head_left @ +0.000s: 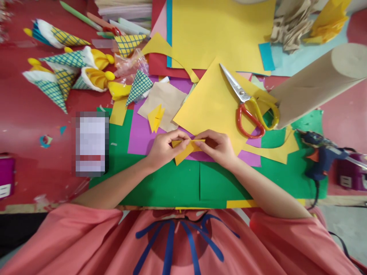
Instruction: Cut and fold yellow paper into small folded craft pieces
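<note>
While your left hand (163,149) and right hand (219,147) both pinch the yellow paper piece (185,149), it looks partly folded; one finished fold (155,117) lies just beyond your left hand.

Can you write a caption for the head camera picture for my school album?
Both hands, left hand and right hand, pinch a folded yellow paper piece above green paper, near scissors.
</note>
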The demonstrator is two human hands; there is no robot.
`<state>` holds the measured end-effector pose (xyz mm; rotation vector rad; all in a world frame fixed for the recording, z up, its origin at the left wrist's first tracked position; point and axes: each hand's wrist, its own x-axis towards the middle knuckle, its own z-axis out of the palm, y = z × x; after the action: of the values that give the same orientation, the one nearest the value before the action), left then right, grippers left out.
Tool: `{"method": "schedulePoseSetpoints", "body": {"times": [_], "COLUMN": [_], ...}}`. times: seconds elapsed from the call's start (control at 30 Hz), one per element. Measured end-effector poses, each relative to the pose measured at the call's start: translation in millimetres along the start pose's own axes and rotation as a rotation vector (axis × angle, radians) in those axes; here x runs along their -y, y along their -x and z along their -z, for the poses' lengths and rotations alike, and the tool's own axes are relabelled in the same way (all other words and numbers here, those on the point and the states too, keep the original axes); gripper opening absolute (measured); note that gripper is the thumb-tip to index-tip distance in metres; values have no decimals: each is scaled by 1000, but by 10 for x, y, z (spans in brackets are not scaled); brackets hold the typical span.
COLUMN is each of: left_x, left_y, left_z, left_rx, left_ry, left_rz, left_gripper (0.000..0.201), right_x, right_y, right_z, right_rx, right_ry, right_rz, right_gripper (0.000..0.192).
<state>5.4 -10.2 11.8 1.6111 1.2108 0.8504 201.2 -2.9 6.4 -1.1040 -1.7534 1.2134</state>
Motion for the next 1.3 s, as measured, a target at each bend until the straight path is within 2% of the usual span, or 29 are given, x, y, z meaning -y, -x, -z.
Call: {"method": "schedulePoseSetpoints", "body": {"times": [0.13,0.33,0.6,0.8,0.97,1.3], "left_x": [19,32,32,31,16,33], "left_y": [6,3,-4,0,-6,-1], "left_z": [0,-5,-8,-4,-4,-13], "left_rx": [-4,64,11,58,44,23], "left_ry": [6,33,33,30,34,46], "left_rz": [2,-6,-10,2,14,24], "left_gripper": [13,12,13,12,13,13], "right_x": [-1,-11,-1,-15,-10,0], "right_y": [-3,4,6,8,6,-5], "right_z": [10,-9,4,-3,3,9], "right_rx": [-8,16,8,15,28,-39], "right_ry": [-22,23,-9,12,-9,5], "right_rz": [-9,3,-9,-4,-8,-38], "right_gripper": [15,15,15,14,14,17]}}
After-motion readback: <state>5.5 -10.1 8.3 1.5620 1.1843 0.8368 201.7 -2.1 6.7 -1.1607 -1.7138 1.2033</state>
